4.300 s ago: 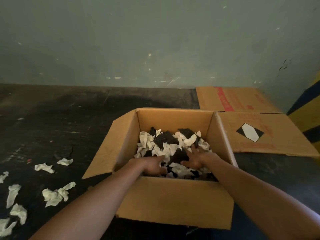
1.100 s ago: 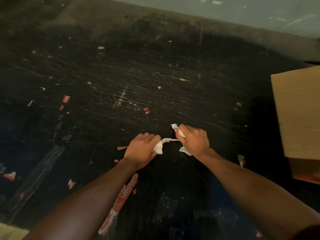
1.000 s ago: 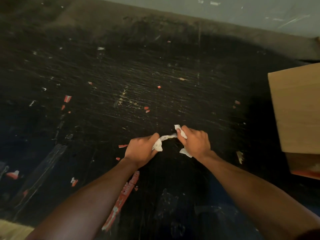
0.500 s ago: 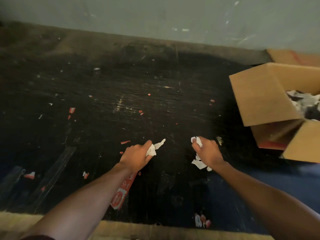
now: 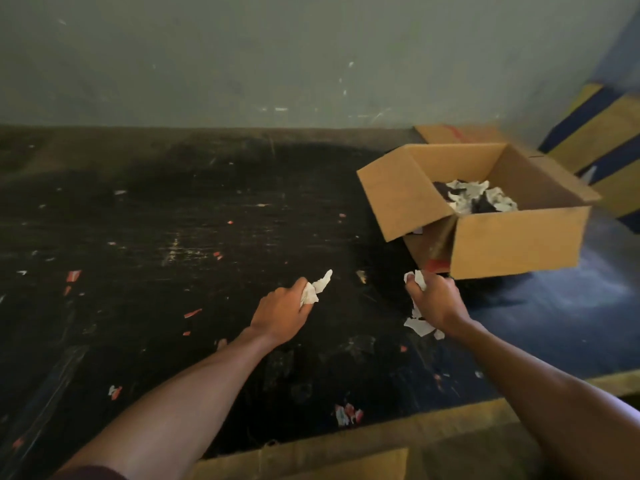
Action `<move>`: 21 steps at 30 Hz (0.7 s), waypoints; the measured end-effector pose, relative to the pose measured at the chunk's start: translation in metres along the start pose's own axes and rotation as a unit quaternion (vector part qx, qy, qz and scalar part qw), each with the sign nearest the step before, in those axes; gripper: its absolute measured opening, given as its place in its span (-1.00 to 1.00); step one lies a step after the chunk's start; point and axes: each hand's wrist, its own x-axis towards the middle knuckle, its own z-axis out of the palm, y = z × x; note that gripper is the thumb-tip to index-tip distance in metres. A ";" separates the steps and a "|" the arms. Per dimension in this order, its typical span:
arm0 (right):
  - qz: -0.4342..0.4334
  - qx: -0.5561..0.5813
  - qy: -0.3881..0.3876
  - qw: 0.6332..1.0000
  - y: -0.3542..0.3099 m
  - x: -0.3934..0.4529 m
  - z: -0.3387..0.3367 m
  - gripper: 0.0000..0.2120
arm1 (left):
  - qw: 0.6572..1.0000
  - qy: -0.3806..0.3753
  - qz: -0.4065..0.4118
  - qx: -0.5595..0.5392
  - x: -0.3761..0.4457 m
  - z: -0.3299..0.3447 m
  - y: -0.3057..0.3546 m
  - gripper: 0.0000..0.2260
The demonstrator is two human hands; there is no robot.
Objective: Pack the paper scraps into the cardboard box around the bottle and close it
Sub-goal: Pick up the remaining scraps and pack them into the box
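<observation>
The open cardboard box (image 5: 516, 244) stands on the dark floor at the right, with white and dark paper scraps (image 5: 474, 195) piled inside; no bottle shows among them. My left hand (image 5: 282, 311) is closed around a white paper scrap (image 5: 317, 287) over the floor, left of the box. My right hand (image 5: 434, 301) grips more white scraps (image 5: 419, 323) that stick out above and below the fist, just in front of the box's near corner. The box's left flap (image 5: 401, 199) stands out toward my hands.
Small red and white bits (image 5: 346, 414) litter the black floor (image 5: 173, 237). A flattened cardboard sheet (image 5: 453, 133) lies behind the box against the grey wall. Yellow and blue stripes (image 5: 602, 133) mark the right wall. A yellow edge (image 5: 346, 445) runs along the bottom.
My hands gathered scraps together on the floor, then pulled apart, each holding some. The view has swung right, bringing the box fully in, and my right hand is now close to it.
</observation>
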 end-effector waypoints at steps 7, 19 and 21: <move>-0.028 0.009 0.064 0.998 -0.014 -0.053 -0.028 -0.62 | 0.998 0.040 0.023 -0.053 -0.037 -0.021 0.023 -0.85; 0.024 0.029 0.163 0.986 0.001 -0.160 -0.076 -0.68 | 0.989 0.063 0.086 -0.102 -0.075 -0.032 0.091 -0.86; 0.033 0.036 0.174 0.984 0.011 -0.179 -0.082 -0.66 | 0.988 0.061 0.096 -0.101 -0.082 -0.027 0.100 -0.74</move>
